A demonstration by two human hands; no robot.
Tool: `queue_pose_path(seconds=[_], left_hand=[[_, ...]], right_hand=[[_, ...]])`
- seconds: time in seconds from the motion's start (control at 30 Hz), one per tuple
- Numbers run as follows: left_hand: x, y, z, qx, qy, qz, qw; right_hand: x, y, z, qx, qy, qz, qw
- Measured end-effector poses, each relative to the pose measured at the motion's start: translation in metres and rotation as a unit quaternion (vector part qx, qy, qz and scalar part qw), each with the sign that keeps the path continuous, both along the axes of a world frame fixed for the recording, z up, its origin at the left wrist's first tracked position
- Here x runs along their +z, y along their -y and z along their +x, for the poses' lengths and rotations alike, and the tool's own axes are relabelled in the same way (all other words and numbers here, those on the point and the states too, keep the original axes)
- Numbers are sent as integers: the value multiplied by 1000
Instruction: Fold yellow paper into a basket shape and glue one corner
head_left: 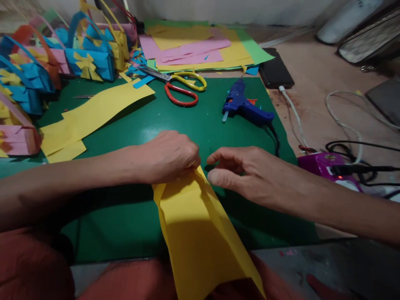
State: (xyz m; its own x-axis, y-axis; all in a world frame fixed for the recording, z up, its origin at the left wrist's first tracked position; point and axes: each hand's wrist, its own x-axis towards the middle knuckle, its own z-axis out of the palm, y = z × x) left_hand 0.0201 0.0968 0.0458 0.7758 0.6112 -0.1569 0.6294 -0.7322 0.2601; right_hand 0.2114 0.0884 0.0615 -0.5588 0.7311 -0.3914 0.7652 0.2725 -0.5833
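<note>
A yellow folded paper piece (200, 233), shaped like an open tube or bag, slants toward my lap over the front of the green mat (118, 221). My left hand (170, 156) is closed on its far end, with the fingertips hidden beneath the knuckles. Just right of that end hovers my right hand (246, 171), thumb and fingers curved apart around nothing. Beyond my hands lie scissors (183, 88) with one yellow and one red handle, and a blue glue gun (245, 104). A strip of yellow paper (96, 112) rests on the mat at left.
Several small paper bags (90, 62) with handles and bows crowd the left side. Coloured sheets (193, 46) are stacked at the back, near paper scraps (137, 62). At right are a phone (276, 68) on a white cable (293, 110) and a purple power strip (328, 166).
</note>
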Motion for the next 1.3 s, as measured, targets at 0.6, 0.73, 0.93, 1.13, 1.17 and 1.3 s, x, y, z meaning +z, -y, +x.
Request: queue_pose_path(seconds=[0.6, 0.73, 0.93, 1.13, 1.17, 1.3], left_hand=[[-3, 0, 9, 92, -19, -63, 994], [-1, 2, 11, 104, -31, -49, 993], [-2, 3, 12, 103, -16, -29, 994], [-4, 4, 5, 94, 9, -32, 995], [-4, 4, 3, 88, 16, -34, 995], [-2, 1, -4, 69, 34, -61, 995]], right_hand=[[21, -3, -20, 15, 117, 93, 989], [20, -4, -21, 22, 134, 64, 989], [16, -5, -20, 36, 115, 115, 986], [7, -12, -16, 52, 172, 92, 979], [6, -13, -15, 51, 173, 89, 980], [7, -13, -15, 61, 154, 91, 982]])
